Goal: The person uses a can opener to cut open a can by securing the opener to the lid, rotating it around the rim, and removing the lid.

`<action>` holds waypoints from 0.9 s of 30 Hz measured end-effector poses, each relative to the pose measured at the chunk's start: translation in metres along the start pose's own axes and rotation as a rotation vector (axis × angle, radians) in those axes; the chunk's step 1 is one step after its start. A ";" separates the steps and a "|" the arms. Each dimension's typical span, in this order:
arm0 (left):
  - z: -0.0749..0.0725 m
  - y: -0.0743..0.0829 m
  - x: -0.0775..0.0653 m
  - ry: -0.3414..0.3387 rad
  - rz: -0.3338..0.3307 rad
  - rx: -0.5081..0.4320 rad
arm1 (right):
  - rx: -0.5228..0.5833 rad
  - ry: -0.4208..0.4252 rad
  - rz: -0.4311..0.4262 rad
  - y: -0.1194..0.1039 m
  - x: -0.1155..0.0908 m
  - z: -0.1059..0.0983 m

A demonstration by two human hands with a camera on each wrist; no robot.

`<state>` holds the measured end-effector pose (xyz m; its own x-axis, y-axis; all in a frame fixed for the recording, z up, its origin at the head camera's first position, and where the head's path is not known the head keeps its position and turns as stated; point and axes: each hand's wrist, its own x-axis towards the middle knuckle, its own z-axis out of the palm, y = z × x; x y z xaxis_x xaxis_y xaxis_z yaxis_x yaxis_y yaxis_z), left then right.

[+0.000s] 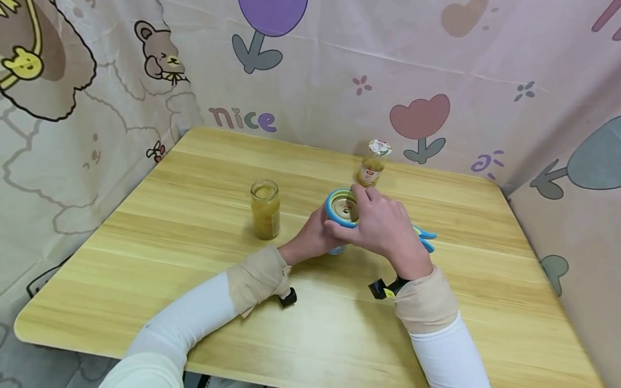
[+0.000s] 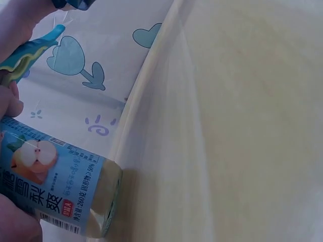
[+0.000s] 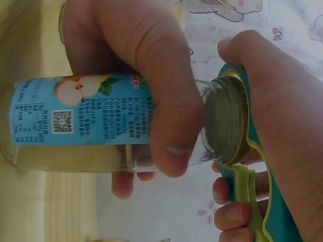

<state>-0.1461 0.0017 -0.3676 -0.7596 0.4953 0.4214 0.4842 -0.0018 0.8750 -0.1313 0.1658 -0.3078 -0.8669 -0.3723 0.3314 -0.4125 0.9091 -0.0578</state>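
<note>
My left hand (image 1: 312,234) grips a glass jar with a blue label showing a cut pear (image 3: 83,111). In the right wrist view its thumb and fingers wrap the upper body of this jar, which holds pale liquid. A blue and green jar opener (image 3: 245,179) encircles the jar's gold metal lid (image 1: 344,207). My right hand (image 1: 385,221) holds that opener, with fingers curled round its handles in the right wrist view and the thumb end near the ring. The blue handle tips (image 1: 426,234) stick out to the right beyond the right hand.
A lidless glass jar (image 1: 266,215) with yellowish contents stands left of the hands. Behind them is another jar (image 1: 371,171) with a patterned lid. All this is on a wooden table (image 1: 160,231), with printed curtains (image 1: 330,75) along its back and sides.
</note>
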 end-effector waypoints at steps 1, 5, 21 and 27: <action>0.000 0.001 0.000 -0.003 -0.008 0.003 | -0.004 -0.007 0.003 0.000 0.000 0.000; 0.001 -0.006 0.001 -0.007 -0.018 -0.006 | -0.020 -0.018 0.005 0.000 0.000 0.002; 0.003 -0.038 0.005 -0.013 0.037 -0.071 | -0.042 -0.012 0.019 -0.001 -0.001 0.000; 0.002 -0.027 0.003 -0.031 0.010 -0.090 | -0.055 -0.002 0.005 0.000 -0.001 0.001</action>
<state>-0.1609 0.0051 -0.3906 -0.7405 0.5217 0.4237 0.4494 -0.0844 0.8893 -0.1310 0.1656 -0.3089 -0.8695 -0.3682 0.3291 -0.3925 0.9197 -0.0079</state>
